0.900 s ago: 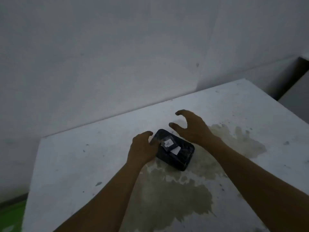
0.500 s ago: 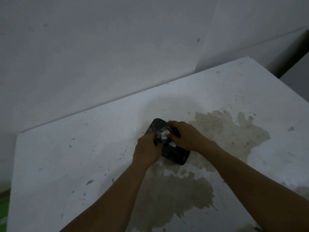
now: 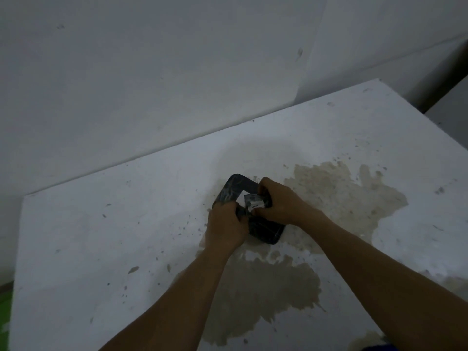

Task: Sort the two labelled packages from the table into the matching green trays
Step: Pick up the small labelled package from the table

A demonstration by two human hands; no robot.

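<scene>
A black plastic-wrapped package lies on the white table, near its middle. A small white label sits on its top face. My left hand grips the package's near left edge. My right hand closes over its right side, fingertips at the label. Both hands hide much of the package. No second package shows in this view.
A large brown stain spreads over the table under and to the right of the package. A bare white wall stands behind the table. A sliver of green shows at the far left edge, below the table.
My right hand came down from open beside the package and closed onto it. My left hand tightened its hold. The package's far left corner now looks lifted and bent.
</scene>
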